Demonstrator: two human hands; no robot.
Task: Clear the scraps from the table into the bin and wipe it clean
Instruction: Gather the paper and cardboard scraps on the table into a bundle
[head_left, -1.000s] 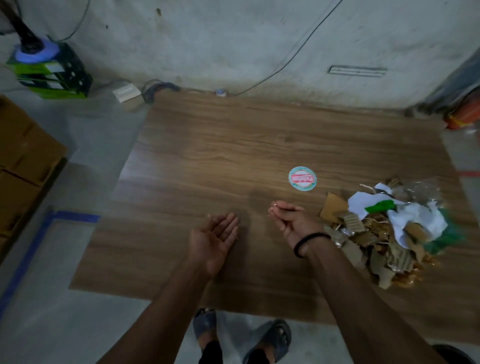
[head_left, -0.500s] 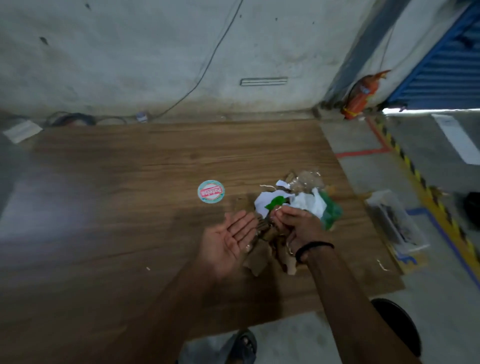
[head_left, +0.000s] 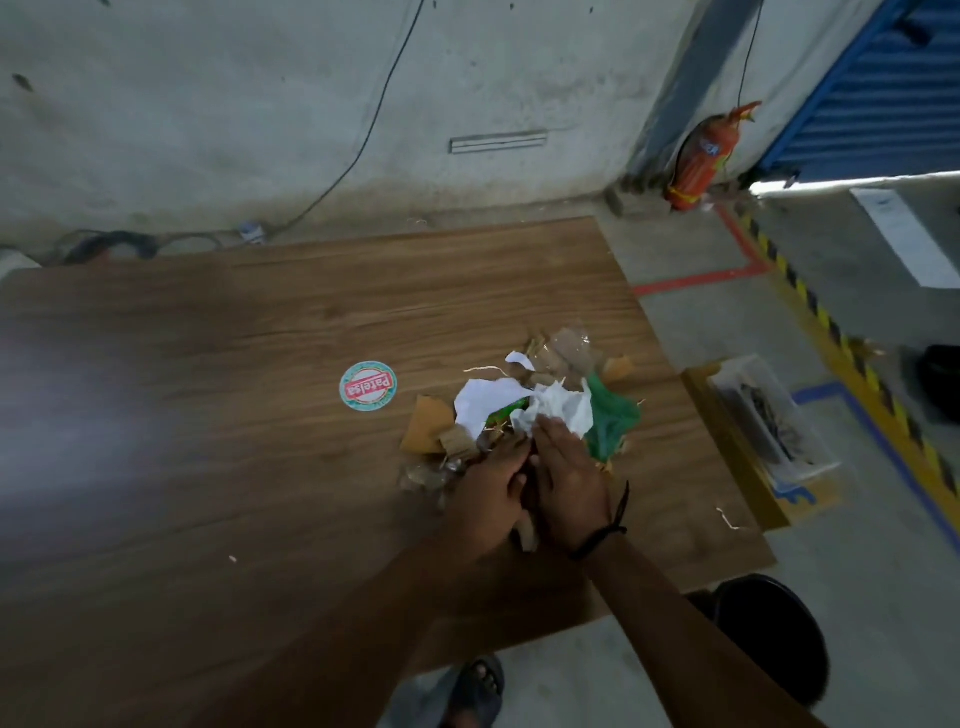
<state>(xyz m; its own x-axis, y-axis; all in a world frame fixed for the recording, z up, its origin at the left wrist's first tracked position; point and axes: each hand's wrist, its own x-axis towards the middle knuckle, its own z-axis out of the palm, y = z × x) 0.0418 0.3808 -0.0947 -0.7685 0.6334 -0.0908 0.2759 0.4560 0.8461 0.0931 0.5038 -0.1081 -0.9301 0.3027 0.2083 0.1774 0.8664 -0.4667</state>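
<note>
Wood-grain bench (head_left: 260, 364) against a stained concrete wall (head_left: 208, 104), seen from above. Toward the bench's right end lies the scrap pile (head_left: 524, 410): torn brown cardboard pieces, crumpled white paper, a green plastic wrapper and some clear film, heaped loosely together. Both hands are laid palm-down on the near side of the pile, side by side and touching. The left hand (head_left: 491, 491) covers cardboard and film scraps with its fingers extended; the right hand (head_left: 566, 480), a black band at its wrist, presses flat on the white paper. Neither hand is closed around anything; both are spread, with scraps under the palms. A few small stray bits lie apart from the heap: a pale sliver (head_left: 727, 519) near the bench's right edge and a white speck (head_left: 233, 559) to the left of the forearms. A round teal-and-red sticker (head_left: 367, 386) lies flat on the bench just left of the pile. On the floor beyond the bench's right edge stands a clear plastic container (head_left: 774, 421) on a brown board. A dark round bin (head_left: 774, 634) sits on the floor beside the right forearm. A red fire extinguisher (head_left: 701, 156) leans in the wall corner.
</note>
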